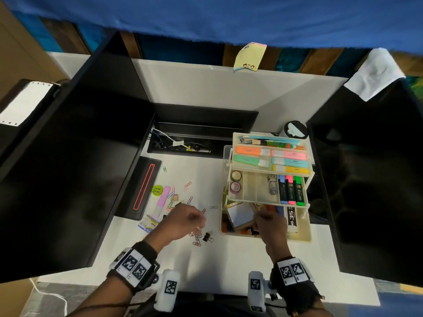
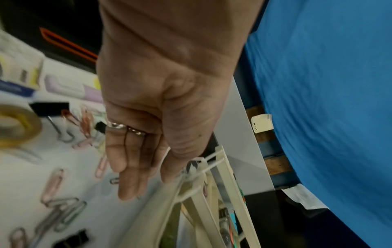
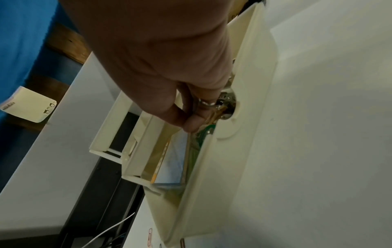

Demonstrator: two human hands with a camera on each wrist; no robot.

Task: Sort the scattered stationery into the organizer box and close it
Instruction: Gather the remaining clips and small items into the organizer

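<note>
The cream organizer box (image 1: 299, 239) stands open at the right, its tiered trays fanned out with highlighters and tape rolls in them. My right hand (image 1: 259, 217) reaches into the bottom compartment. In the right wrist view its thumb and curled fingers (image 3: 195, 120) pinch a small gold-coloured piece beside the box wall (image 3: 244, 83). My left hand (image 1: 199, 221) hovers over scattered paper clips (image 1: 196, 239) and a black binder clip (image 1: 207, 236). Its fingers (image 2: 127, 176) hang straight and hold nothing. More paper clips (image 2: 61, 211) and a tape roll (image 2: 19, 127) lie below it.
Left of the clips lie a pink highlighter (image 1: 163, 200), a green round sharpener (image 1: 157, 190) and a staples box (image 1: 146, 224). A black device with a red outline (image 1: 143, 187), an open cable slot (image 1: 183, 143) and a lidded cup (image 1: 295, 129) sit around. Black panels flank the desk.
</note>
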